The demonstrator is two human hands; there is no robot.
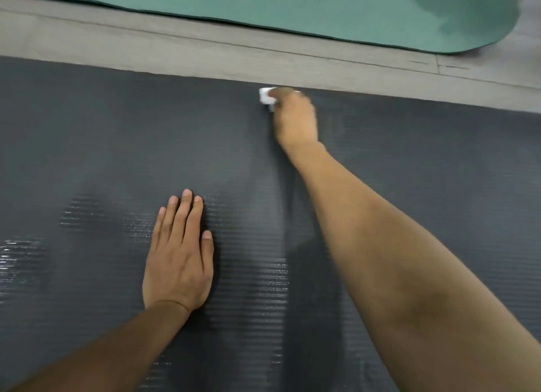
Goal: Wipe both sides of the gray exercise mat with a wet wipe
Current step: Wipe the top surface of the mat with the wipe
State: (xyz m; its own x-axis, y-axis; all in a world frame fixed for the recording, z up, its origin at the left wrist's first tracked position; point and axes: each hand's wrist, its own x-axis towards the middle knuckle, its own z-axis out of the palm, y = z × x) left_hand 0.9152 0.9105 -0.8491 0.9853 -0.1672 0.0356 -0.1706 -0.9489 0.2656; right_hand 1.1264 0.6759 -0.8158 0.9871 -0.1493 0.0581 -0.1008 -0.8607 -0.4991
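Flat-palmed left hand (178,259) bracing the gray exercise mat (87,133) on the floor, right hand (295,119) clutching the wet wipe (265,97) at its far edge, risking overshoot onto bare flooring (175,40).

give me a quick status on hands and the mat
Left hand flat on the gray mat. Right hand holds the wipe at the mat's far edge. Wet streaks near the left hand. Nothing in the way.
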